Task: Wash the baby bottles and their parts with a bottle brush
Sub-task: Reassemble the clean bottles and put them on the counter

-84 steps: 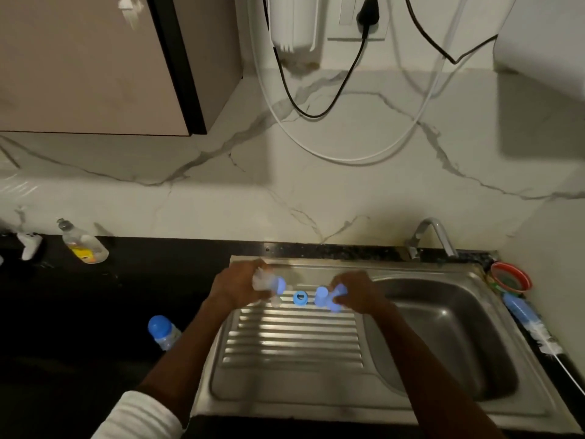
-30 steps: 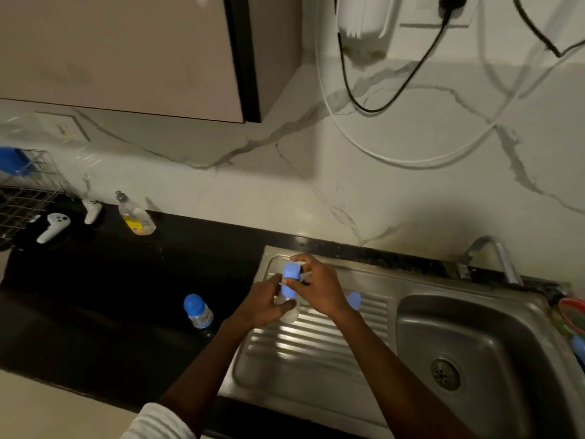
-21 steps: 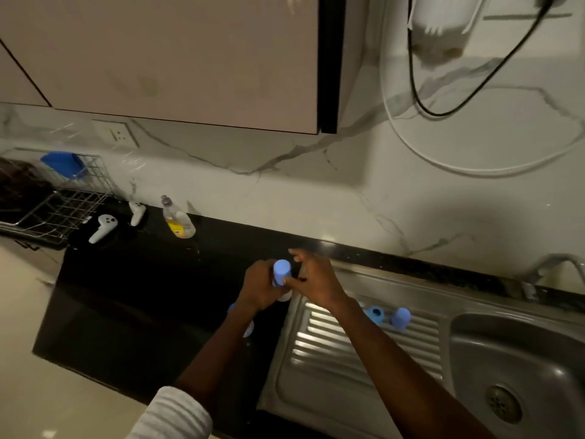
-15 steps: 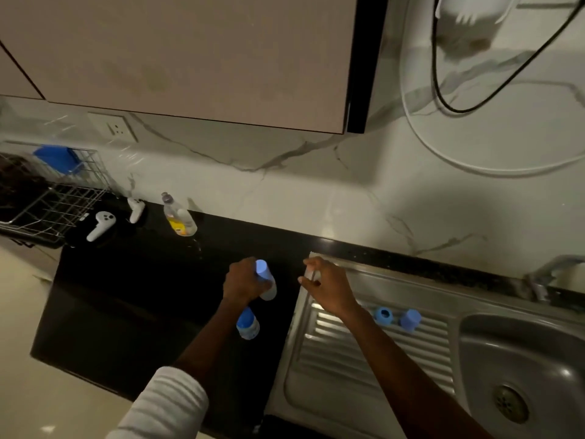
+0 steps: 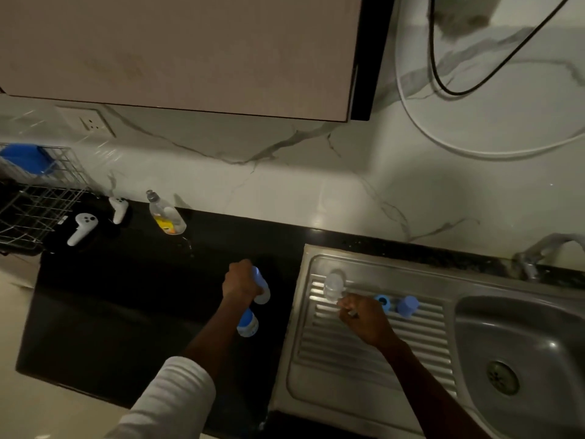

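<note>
Overhead, beige cabinet [image 5: 177,52]; below, black counter [image 5: 126,296] beside steel sink [image 5: 364,369].

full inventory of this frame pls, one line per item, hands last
baby bottle: 1, clear with blue cap, black counter, in left hand's grip
second baby bottle: 1, clear with blue cap, counter just nearer the person
clear part: 1, translucent, drainboard, by right fingertips
blue ring: 1, drainboard
blue cap: 1, drainboard, right of ring
sink: 1, steel, right
tap: 1, steel, behind basin
soap bottle: 1, clear with yellow label, back of counter
controllers: 2, white, left counter
wire rack: 1, far left
left hand: holds bottle
right hand: over drainboard, whether it holds anything unclear
</note>
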`<action>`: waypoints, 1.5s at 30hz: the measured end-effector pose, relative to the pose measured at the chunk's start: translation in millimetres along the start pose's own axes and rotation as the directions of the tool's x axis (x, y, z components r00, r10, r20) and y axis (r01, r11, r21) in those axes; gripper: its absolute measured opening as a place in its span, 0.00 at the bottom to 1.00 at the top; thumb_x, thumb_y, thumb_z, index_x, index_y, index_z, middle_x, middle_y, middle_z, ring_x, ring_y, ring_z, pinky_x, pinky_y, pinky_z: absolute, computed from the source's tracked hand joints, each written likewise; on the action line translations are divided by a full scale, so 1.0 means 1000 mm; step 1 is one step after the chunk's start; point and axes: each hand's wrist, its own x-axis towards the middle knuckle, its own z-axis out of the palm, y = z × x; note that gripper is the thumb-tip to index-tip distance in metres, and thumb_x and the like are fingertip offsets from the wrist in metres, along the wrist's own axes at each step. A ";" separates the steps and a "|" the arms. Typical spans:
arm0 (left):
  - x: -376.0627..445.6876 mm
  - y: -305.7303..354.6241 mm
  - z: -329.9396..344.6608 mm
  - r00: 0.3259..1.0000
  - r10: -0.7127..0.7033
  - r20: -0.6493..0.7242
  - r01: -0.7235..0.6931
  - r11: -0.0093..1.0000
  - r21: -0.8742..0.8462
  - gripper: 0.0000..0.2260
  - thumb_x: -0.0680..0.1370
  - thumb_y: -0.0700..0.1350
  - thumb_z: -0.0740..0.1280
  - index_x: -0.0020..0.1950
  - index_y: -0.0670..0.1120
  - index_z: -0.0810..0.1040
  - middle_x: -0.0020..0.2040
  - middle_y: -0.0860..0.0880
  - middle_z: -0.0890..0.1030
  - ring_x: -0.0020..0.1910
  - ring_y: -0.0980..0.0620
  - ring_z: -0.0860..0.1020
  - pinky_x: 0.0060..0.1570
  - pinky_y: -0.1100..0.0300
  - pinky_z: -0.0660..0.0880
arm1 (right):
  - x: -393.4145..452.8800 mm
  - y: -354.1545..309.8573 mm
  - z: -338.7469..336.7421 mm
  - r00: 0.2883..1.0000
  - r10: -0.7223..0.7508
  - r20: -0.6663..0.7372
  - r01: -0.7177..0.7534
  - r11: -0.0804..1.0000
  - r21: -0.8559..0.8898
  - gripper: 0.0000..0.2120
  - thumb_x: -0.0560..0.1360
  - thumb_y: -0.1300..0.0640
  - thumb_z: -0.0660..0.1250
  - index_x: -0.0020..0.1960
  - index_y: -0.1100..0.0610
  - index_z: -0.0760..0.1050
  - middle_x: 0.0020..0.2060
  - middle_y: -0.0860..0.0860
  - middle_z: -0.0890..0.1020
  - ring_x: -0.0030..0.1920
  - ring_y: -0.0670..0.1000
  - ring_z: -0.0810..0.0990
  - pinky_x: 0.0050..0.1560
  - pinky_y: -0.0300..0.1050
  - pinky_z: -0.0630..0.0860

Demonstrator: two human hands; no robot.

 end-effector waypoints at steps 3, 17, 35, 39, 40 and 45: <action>0.000 0.002 -0.001 1.000 -0.023 0.021 0.022 0.999 0.041 0.21 0.72 0.48 0.77 0.61 0.47 0.73 0.50 0.50 0.76 0.45 0.53 0.78 0.44 0.57 0.76 | -0.009 0.009 -0.007 0.999 0.017 -0.029 -0.017 1.000 0.000 0.09 0.73 0.65 0.73 0.53 0.63 0.83 0.49 0.55 0.85 0.52 0.54 0.83 0.55 0.48 0.77; -0.040 0.141 0.044 0.744 0.644 -0.176 -0.586 0.756 0.292 0.17 0.76 0.53 0.72 0.64 0.53 0.79 0.63 0.50 0.78 0.65 0.47 0.72 0.62 0.50 0.73 | -0.004 0.054 -0.047 0.959 0.215 -0.184 -0.280 0.811 -0.514 0.16 0.78 0.53 0.66 0.65 0.51 0.73 0.60 0.51 0.78 0.61 0.53 0.72 0.63 0.46 0.65; -0.022 0.188 0.192 0.817 0.528 0.231 -0.504 0.461 0.730 0.11 0.83 0.47 0.64 0.62 0.45 0.78 0.65 0.44 0.78 0.72 0.42 0.68 0.75 0.42 0.56 | 0.028 0.082 -0.054 0.994 0.091 0.068 0.001 0.590 -0.808 0.15 0.82 0.53 0.60 0.67 0.52 0.74 0.63 0.52 0.79 0.71 0.61 0.66 0.70 0.59 0.60; -0.021 0.189 0.195 0.845 0.493 0.210 -0.493 0.562 0.664 0.10 0.83 0.48 0.61 0.61 0.49 0.80 0.62 0.49 0.81 0.71 0.50 0.69 0.76 0.49 0.52 | 0.035 0.091 -0.056 0.986 0.093 0.142 0.061 0.585 -0.809 0.18 0.80 0.49 0.64 0.69 0.51 0.73 0.63 0.54 0.78 0.71 0.61 0.66 0.70 0.61 0.62; -0.023 0.186 0.188 0.873 0.456 0.175 -0.455 0.628 0.631 0.12 0.82 0.50 0.60 0.59 0.53 0.81 0.60 0.55 0.82 0.69 0.58 0.70 0.76 0.56 0.49 | 0.033 0.091 -0.058 0.989 0.061 0.133 0.075 0.568 -0.820 0.17 0.78 0.48 0.67 0.66 0.50 0.76 0.59 0.54 0.80 0.68 0.61 0.70 0.68 0.59 0.66; -0.010 0.180 0.210 0.790 0.565 0.236 -0.537 0.455 0.710 0.14 0.85 0.43 0.57 0.69 0.41 0.72 0.69 0.39 0.74 0.76 0.38 0.62 0.76 0.39 0.47 | 0.032 0.100 -0.060 0.990 -0.106 0.097 0.140 0.556 -0.819 0.12 0.64 0.46 0.79 0.45 0.47 0.83 0.37 0.48 0.82 0.46 0.54 0.81 0.48 0.51 0.77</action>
